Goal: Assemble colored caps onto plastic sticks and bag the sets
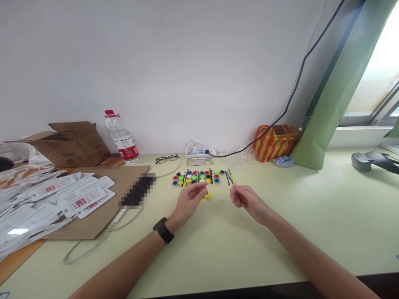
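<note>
My left hand [190,199], with a black watch on its wrist, hovers just in front of a cluster of small round coloured caps [196,177] on the pale green table [218,245]; its fingers pinch a small clear item with a yellow cap [208,195]. To its right, my right hand [245,198] pinches the end of thin coloured sticks [230,176] that point back toward the caps. More thin sticks lie among the caps.
Black glasses [167,158] and a power strip [199,153] lie behind the caps. A water bottle [122,138], cardboard box [70,143], white packets [59,195] on cardboard and a cable are at left. At right are a striped bag [274,143], a green curtain and a scanner [374,161].
</note>
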`<state>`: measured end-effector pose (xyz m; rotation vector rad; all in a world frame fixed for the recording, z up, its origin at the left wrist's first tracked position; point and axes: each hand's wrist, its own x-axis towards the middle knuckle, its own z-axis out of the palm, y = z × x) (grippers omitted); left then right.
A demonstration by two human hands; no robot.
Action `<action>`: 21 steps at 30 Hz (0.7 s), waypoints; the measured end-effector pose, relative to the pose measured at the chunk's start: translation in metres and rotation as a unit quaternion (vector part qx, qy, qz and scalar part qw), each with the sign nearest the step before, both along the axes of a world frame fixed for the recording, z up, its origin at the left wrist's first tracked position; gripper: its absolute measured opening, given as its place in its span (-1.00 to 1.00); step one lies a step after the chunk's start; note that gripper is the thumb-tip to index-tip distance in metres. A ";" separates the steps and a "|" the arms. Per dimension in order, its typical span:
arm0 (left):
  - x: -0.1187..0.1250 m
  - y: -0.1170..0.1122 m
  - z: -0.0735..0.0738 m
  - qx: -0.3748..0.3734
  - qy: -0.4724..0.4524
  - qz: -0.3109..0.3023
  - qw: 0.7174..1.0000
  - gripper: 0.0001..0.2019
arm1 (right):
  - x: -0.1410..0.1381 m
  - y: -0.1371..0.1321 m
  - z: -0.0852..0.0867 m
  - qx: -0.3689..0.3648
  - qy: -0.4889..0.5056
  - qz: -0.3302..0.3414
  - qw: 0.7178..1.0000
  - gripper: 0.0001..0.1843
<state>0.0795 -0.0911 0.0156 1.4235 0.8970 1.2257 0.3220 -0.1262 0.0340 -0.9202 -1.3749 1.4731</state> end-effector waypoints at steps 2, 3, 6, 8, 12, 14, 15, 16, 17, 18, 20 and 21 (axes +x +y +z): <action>-0.001 0.001 0.002 0.019 -0.005 0.024 1.000 -0.66 | 0.001 0.000 0.000 -0.001 -0.001 -0.005 1.000 -0.38; -0.002 0.001 0.002 0.024 -0.007 0.037 0.999 -0.68 | 0.001 0.000 0.000 -0.001 -0.003 -0.008 1.000 -0.38; -0.003 0.001 0.002 0.027 -0.010 0.070 0.997 -0.71 | 0.001 0.001 0.000 -0.003 -0.014 -0.013 1.000 -0.36; -0.003 0.002 0.001 0.032 0.013 0.094 0.995 -0.73 | 0.001 0.001 0.000 -0.005 -0.019 -0.012 1.000 -0.36; -0.005 0.003 -0.001 0.045 0.085 0.152 0.984 -0.74 | 0.000 0.000 0.000 -0.004 -0.017 -0.012 1.000 -0.37; -0.005 0.004 -0.002 0.035 0.093 0.154 0.983 -0.75 | 0.000 0.000 -0.001 -0.005 -0.014 -0.012 1.000 -0.38; -0.005 0.003 -0.003 0.027 0.093 0.147 0.984 -0.75 | 0.000 0.000 -0.002 -0.006 -0.013 -0.011 1.000 -0.38; -0.004 0.003 -0.004 0.019 0.092 0.137 0.986 -0.75 | 0.000 0.000 -0.002 -0.007 -0.013 -0.011 1.000 -0.39; -0.004 0.003 -0.004 0.013 0.092 0.129 0.987 -0.75 | 0.000 0.000 -0.003 -0.008 -0.013 -0.010 1.000 -0.39; -0.004 0.003 -0.005 0.011 0.092 0.123 0.988 -0.76 | 0.001 0.000 -0.003 -0.009 -0.013 -0.009 1.000 -0.39; -0.004 0.003 -0.005 0.012 0.092 0.119 0.989 -0.76 | 0.001 0.001 -0.004 -0.008 -0.015 -0.008 1.000 -0.39; -0.004 0.003 -0.005 0.014 0.089 0.119 0.989 -0.76 | 0.001 0.001 -0.004 -0.007 -0.016 -0.008 1.000 -0.39</action>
